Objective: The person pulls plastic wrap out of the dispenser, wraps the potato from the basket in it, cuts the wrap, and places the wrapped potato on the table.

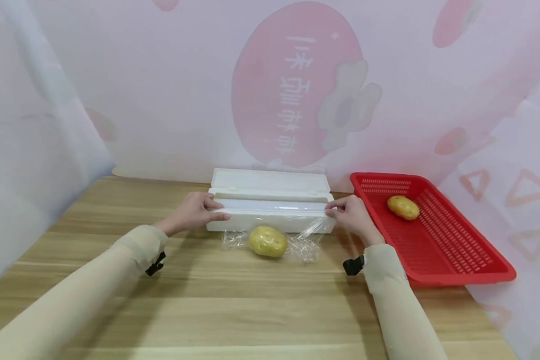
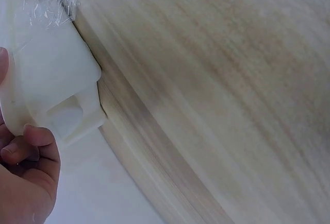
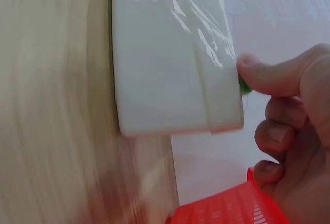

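A white cling film dispenser (image 1: 270, 223) lies across the table, its lid raised at the back and a roll of film (image 1: 270, 205) inside. My left hand (image 1: 195, 212) grips the left end, thumb on the front edge. At the right end, my right hand (image 1: 352, 216) pinches a small green slide cutter (image 3: 244, 85) at the dispenser's edge, mostly hidden by the thumb. In front of the dispenser sits a potato (image 1: 267, 241) wrapped in clear cling film (image 1: 303, 249). The film bunches on both sides of it and stretches up to the dispenser's right front edge.
A red plastic basket (image 1: 436, 250) stands at the right, close to my right forearm, with one bare potato (image 1: 403, 207) in it. Behind the wooden table (image 1: 234, 310) hangs a printed pink-and-white cloth (image 1: 162, 100).
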### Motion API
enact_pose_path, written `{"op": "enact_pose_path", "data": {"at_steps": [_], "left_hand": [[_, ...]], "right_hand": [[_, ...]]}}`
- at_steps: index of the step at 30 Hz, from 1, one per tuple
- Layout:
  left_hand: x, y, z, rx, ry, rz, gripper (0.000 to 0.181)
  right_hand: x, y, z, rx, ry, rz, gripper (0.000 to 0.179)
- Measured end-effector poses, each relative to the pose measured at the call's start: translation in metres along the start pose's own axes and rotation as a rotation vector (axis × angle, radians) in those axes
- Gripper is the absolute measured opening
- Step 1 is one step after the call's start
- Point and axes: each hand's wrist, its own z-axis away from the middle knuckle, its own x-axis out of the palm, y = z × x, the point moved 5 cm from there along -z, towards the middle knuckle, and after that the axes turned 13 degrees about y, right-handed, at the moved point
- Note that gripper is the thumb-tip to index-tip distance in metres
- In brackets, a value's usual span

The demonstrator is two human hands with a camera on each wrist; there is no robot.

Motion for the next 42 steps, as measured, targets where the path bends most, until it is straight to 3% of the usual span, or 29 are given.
{"op": "enact_pose_path", "data": {"at_steps": [5, 9, 16, 20, 23, 25, 27, 30, 35, 42], "left_hand": [[-0.003, -0.002, 0.0, -0.012, 0.002, -0.017, 0.04], [-0.002, -0.002, 0.001, -0.031, -0.015, -0.022, 0.041], [-0.001, 0.003, -0.001, -0.007, -0.01, -0.025, 0.042], [-0.001, 0.004, -0.001, 0.034, -0.014, -0.044, 0.043], [-0.002, 0.006, 0.001, 0.073, -0.003, -0.058, 0.039], [-0.004, 0.006, 0.002, 0.095, 0.015, -0.062, 0.036], [-0.005, 0.007, 0.002, 0.111, 0.035, -0.061, 0.036], [-0.006, 0.009, 0.005, 0.124, 0.055, -0.051, 0.036], [-0.008, 0.016, 0.009, 0.133, 0.08, -0.012, 0.03], [-0.008, 0.021, 0.015, 0.101, 0.068, 0.039, 0.02]], "right_hand": [[-0.006, 0.002, 0.002, 0.03, 0.077, 0.043, 0.009], [-0.005, 0.002, 0.007, 0.106, 0.096, 0.05, 0.011], [-0.008, 0.003, 0.023, 0.154, 0.185, -0.011, 0.019], [-0.014, 0.008, 0.036, 0.314, 0.272, -0.071, 0.022], [-0.012, 0.011, 0.046, 0.471, 0.253, -0.13, 0.025], [-0.009, 0.01, 0.049, 0.516, 0.221, -0.161, 0.026], [-0.006, 0.006, 0.049, 0.491, 0.205, -0.208, 0.026], [-0.002, 0.0, 0.046, 0.385, 0.221, -0.239, 0.028], [0.007, -0.007, 0.037, 0.236, 0.153, -0.189, 0.034], [0.008, -0.007, 0.034, 0.176, 0.215, -0.191, 0.014]]}}
